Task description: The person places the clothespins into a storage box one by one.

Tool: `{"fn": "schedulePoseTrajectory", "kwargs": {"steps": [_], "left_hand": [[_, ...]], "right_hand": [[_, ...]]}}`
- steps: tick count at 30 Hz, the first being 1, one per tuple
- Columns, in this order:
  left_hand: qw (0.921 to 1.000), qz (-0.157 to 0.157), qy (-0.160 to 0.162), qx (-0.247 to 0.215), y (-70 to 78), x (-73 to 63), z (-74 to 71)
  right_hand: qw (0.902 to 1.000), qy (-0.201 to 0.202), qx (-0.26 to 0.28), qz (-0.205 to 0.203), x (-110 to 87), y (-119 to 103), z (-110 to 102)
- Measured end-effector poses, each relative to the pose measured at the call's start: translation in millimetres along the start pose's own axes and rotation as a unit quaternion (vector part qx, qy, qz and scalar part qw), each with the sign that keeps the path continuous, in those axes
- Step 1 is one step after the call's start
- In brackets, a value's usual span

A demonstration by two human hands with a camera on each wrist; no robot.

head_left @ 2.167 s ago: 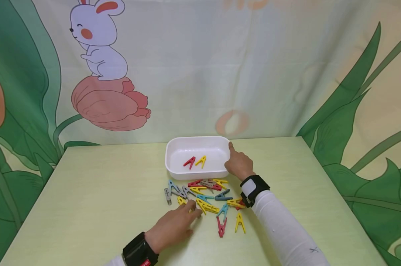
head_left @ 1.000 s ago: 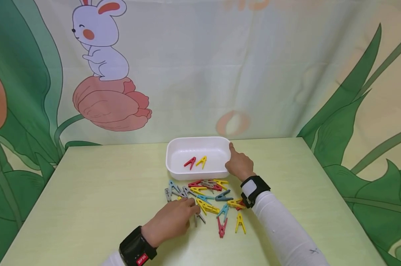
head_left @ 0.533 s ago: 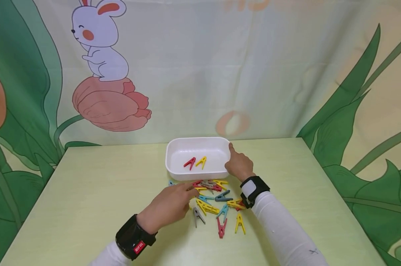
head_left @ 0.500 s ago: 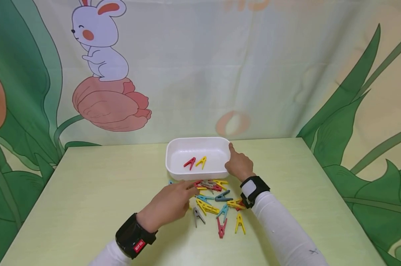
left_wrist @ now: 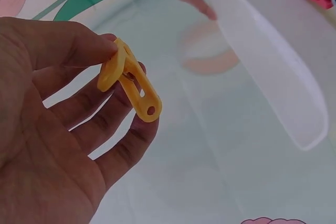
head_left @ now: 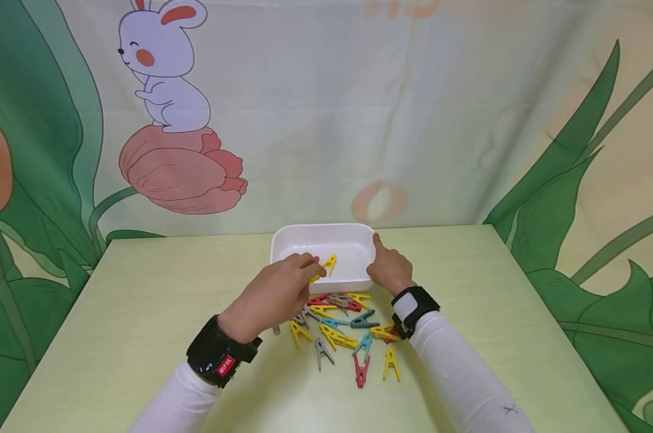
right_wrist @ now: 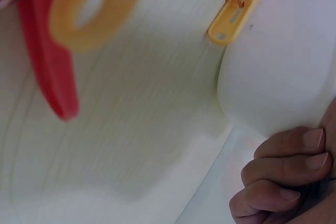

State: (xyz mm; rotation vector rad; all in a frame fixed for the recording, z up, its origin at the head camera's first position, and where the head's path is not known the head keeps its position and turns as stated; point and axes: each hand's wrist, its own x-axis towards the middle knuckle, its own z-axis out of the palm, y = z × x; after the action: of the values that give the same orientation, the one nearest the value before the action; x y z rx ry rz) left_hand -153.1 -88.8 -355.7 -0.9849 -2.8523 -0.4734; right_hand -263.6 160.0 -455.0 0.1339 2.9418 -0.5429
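Now a yellow clip (left_wrist: pixel 119 65), pinched in the left hand (head_left: pixel 272 294), is at the white tray's (head_left: pixel 353 249) near side, the hand having left the clip pile (head_left: pixel 334 323): apparently mid-transfer, not yet released. Another yellow clip (head_left: pixel 332 263) and a partly hidden red clip (head_left: pixel 316 259) lie inside; the right hand (head_left: pixel 390 269) grips the tray's right side.

1. Center, head view: A left hand (head_left: pixel 275 293) covers most of a red clothespin (head_left: pixel 316 260) in the white tray (head_left: pixel 350 285).
2. Upper left, right-wrist view: A blurred yellow clothespin (right_wrist: pixel 116 6) is cut by the top edge.
3. Top, head view: A printed rabbit (head_left: pixel 166 60) is cropped at the ears.
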Motion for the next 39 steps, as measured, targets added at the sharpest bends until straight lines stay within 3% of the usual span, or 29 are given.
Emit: {"fn": "schedulePoseTrajectory", "kwargs": {"steps": [7,15,24,39], "left_hand": [[0.9997,0.005,0.024,0.004,-6.6,13.9,-12.3],[0.9997,0.001,0.024,-0.005,-12.5,30.0,-15.6],[0.9988,-0.038,0.013,-0.028,-20.3,50.7,-18.8],[0.9971,-0.055,0.002,-0.053,-31.1,77.5,-7.4]], "right_hand": [[0.9999,-0.01,0.0,0.009,1.6,-1.3,1.6],[0.9999,-0.002,0.004,0.012,1.4,-3.2,-0.5],[1.0,-0.002,0.0,0.006,2.8,-6.2,-3.3],[1.0,0.008,-0.004,0.003,2.1,1.9,1.7]]}}
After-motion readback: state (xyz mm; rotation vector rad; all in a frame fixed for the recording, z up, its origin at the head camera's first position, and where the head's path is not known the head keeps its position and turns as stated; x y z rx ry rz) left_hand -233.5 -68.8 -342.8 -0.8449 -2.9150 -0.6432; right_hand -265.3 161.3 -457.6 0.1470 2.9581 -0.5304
